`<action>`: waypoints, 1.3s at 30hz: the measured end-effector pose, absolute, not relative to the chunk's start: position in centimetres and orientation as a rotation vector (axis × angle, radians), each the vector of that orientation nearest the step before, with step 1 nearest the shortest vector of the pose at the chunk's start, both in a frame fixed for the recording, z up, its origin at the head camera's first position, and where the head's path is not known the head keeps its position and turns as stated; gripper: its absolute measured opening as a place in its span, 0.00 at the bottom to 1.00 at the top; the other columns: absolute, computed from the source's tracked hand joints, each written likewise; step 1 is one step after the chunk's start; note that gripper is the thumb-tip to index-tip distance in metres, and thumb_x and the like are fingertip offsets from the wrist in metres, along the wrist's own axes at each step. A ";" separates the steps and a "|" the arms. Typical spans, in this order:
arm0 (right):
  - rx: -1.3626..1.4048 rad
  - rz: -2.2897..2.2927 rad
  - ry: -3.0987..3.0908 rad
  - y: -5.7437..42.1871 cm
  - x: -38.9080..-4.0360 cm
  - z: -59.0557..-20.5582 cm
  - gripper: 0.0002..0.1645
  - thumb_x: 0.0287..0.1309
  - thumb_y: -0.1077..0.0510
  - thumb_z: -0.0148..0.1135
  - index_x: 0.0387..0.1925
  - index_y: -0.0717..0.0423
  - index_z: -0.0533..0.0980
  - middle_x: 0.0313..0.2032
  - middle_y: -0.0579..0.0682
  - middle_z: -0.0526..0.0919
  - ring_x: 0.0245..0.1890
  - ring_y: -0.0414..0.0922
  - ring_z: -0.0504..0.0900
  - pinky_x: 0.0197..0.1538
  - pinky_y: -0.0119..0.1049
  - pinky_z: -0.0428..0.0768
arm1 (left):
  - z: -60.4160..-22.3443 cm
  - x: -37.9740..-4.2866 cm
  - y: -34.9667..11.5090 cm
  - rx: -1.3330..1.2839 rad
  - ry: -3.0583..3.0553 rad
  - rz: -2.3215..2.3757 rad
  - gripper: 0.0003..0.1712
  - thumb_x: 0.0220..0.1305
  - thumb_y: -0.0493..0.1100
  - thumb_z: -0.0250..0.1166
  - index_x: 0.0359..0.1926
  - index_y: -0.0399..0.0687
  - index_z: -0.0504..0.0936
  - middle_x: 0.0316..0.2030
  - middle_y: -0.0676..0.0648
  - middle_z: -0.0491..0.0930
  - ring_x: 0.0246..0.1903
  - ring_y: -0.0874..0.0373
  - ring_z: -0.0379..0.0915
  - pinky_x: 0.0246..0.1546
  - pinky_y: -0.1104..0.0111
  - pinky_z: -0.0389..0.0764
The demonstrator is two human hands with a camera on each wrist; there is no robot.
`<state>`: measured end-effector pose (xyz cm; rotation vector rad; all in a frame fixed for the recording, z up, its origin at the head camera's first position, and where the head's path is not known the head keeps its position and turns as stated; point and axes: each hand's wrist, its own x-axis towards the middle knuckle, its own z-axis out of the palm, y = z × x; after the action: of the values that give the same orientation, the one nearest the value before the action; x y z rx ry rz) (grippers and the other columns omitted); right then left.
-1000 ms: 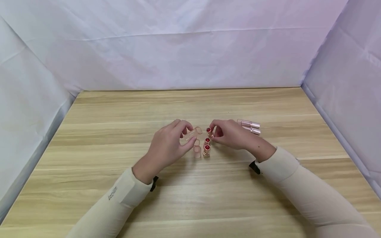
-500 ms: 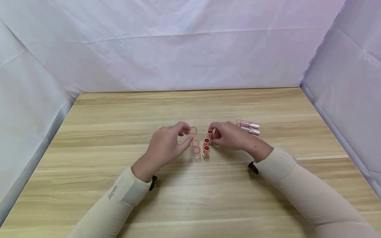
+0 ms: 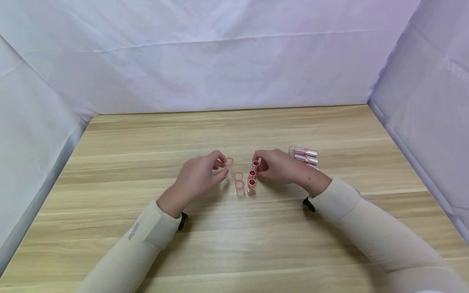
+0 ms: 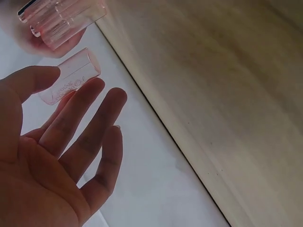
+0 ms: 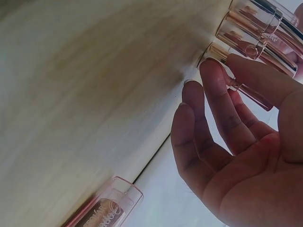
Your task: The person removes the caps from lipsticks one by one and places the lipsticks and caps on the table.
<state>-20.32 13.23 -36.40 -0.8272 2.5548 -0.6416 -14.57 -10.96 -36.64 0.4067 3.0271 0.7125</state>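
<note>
My left hand (image 3: 198,174) pinches a clear pink lipstick cap (image 3: 229,163) between thumb and fingers, its open rim upward. The left wrist view shows that cap (image 4: 78,75) with gold lettering, the other fingers spread apart from it. My right hand (image 3: 281,166) pinches an uncapped lipstick (image 3: 255,164) with a red tip, low down between thumb and index finger. Two more uncapped lipsticks, a middle one (image 3: 252,174) and a near one (image 3: 251,185), stand upright in line with it. Just left of these, two clear caps (image 3: 239,189) stand side by side.
Several capped lipsticks (image 3: 305,152) lie on the wooden table (image 3: 227,244), right of my right hand. One capped lipstick (image 5: 106,208) shows large in the right wrist view. White cloth (image 3: 220,73) walls rise behind and at both sides of the table.
The cap in my left hand went from tilted to upright and moved left, away from the lipsticks. The lipstick in my right hand came upright into line with the other two.
</note>
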 end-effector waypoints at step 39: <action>-0.855 -0.628 2.529 11.4 -20.0 -36.0 0.14 0.65 0.63 0.62 0.51 0.54 0.79 0.40 0.50 0.87 0.43 0.44 0.84 0.49 0.41 0.82 | -37.3 -16.1 -10.4 0.502 2.874 0.595 0.11 0.67 0.49 0.67 0.47 0.51 0.84 0.44 0.51 0.88 0.48 0.55 0.85 0.50 0.57 0.81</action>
<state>-19.96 11.40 -36.00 -0.8547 2.5290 -0.6280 -16.10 -10.37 -37.29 0.5018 2.8742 0.5949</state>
